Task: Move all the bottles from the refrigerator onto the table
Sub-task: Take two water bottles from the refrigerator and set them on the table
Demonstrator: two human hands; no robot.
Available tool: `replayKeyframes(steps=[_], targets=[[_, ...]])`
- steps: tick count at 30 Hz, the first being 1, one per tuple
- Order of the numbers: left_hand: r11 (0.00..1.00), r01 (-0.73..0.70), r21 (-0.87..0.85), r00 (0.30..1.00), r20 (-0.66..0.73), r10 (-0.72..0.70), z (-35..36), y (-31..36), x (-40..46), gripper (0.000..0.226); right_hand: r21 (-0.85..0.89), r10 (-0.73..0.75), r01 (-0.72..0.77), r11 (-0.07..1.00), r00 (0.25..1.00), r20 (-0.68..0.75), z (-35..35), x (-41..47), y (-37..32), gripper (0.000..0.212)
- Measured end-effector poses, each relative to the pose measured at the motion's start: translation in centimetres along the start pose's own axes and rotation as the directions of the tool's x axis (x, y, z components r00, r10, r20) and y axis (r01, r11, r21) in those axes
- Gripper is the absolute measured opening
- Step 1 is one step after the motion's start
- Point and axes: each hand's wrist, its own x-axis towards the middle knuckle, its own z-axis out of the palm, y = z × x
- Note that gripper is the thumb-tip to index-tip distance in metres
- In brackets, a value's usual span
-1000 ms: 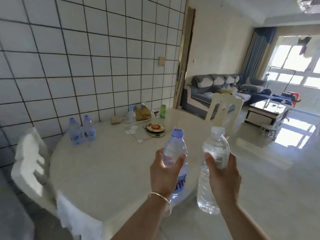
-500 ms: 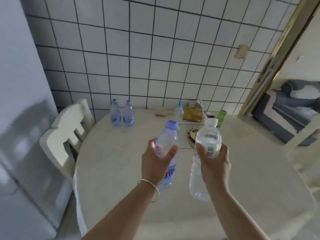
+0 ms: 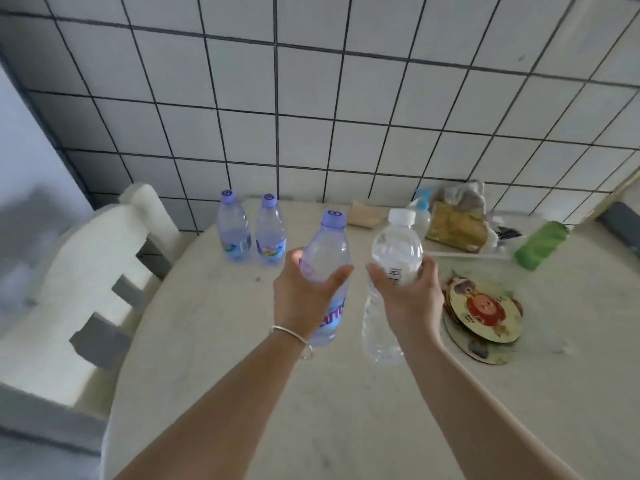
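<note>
While I watch through the head camera, my left hand point(image 3: 300, 299) grips a purple-capped bottle point(image 3: 325, 271) and my right hand point(image 3: 410, 299) grips a white-capped bottle point(image 3: 391, 268), both held above the table point(image 3: 242, 393). Two more purple-capped bottles point(image 3: 251, 233) stand near the tiled wall point(image 3: 311, 98). Round coasters point(image 3: 485, 313) lie just right of my right hand, a green cup point(image 3: 540, 244) beyond them, a white chair point(image 3: 86, 289) at left.

Pale round table point(image 3: 398, 420): two purple-capped bottles point(image 3: 251, 232) upright together near the wall; stacked coasters point(image 3: 483, 315), green container point(image 3: 540, 244), food bag point(image 3: 457, 220) at right.
</note>
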Motion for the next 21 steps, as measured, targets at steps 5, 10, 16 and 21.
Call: replayKeyframes(steps=[5, 10, 16, 21], targets=[[0.995, -0.037, 0.094, 0.999, 0.009, 0.036, 2.4, -1.5, 7.5, 0.057, -0.024, 0.096, -0.095, 0.995, 0.995, 0.024, 5.2, 7.1, 1.2, 0.047], [0.985, -0.095, 0.145, 0.995, 0.031, 0.091, 5.1, -4.4, 13.3, 0.066, -0.067, 0.078, -0.076, 0.995, 0.997, 0.022, 8.4, 11.7, 2.7, 0.049], [0.978, -0.093, 0.189, 0.995, -0.005, 0.095, 7.2, -7.2, 17.4, 0.065, -0.16, 0.07, -0.068, 0.985, 0.997, 0.008, 11.4, 15.4, 4.9, 0.067], [0.982, -0.08, 0.17, 0.993, -0.069, 0.093, 8.0, -8.6, 18.7, 0.06, -0.113, 0.077, -0.072, 0.991, 0.996, 0.045, 13.0, 17.2, 6.5, 0.067]])
